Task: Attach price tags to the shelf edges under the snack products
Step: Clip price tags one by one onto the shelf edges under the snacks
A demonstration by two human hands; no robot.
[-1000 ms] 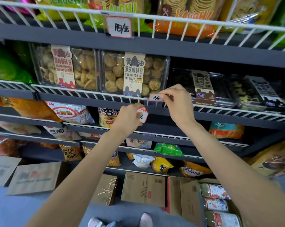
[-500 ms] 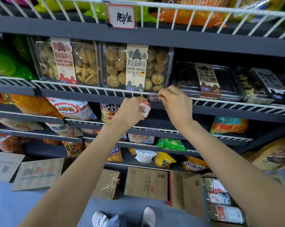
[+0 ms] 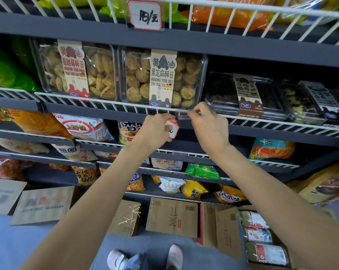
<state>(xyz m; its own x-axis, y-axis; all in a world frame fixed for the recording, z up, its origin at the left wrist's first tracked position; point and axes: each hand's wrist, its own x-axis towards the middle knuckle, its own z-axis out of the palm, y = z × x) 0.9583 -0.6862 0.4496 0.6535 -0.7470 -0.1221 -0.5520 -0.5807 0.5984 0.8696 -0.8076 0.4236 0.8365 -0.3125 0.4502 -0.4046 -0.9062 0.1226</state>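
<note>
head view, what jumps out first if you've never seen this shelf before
Both hands meet at the white wire rail of the middle shelf: the right hand pinches a price tag against the rail, while the left hand holds a spare red-edged tag just below. Right above them sits a clear box of round cookies, and a handwritten tag hangs on the top shelf's rail.

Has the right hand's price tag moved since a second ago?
Yes. The price tag in the right hand went down, from above the white wire rail onto its clip.
</note>
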